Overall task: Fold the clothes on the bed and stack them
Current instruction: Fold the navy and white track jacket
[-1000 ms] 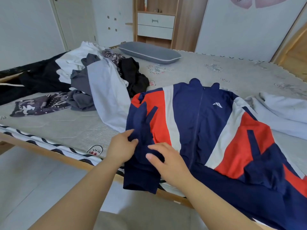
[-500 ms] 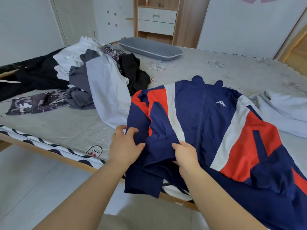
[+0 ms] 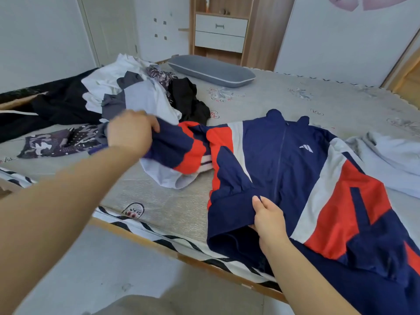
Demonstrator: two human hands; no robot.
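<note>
The left hand (image 3: 130, 130) gripped the end of the sleeve (image 3: 179, 148) of a navy, red and white zip-front track jacket (image 3: 284, 169), fingers curled round the cloth, and held it stretched out to the left above the mattress; the hand was blurred. The right hand (image 3: 269, 220) pinched a fold of navy fabric at the jacket's lower left front, thumb on top. The jacket lay front up near the bed's near edge, collar pointing away, its hem hanging over the wooden bed frame (image 3: 181, 258). Under the raised sleeve lay a pale lilac garment (image 3: 168, 178). Behind the left hand sat a heap of unfolded white, grey and black clothes (image 3: 141, 94), with a camouflage-patterned piece (image 3: 52, 144) flat beside it. A light grey garment (image 3: 391, 160) lay crumpled to the jacket's right. A long grey pillow (image 3: 211, 70) rested at the far side of the grey patterned mattress (image 3: 284, 96), before a wooden cabinet with 2 white drawers (image 3: 220, 32).
</note>
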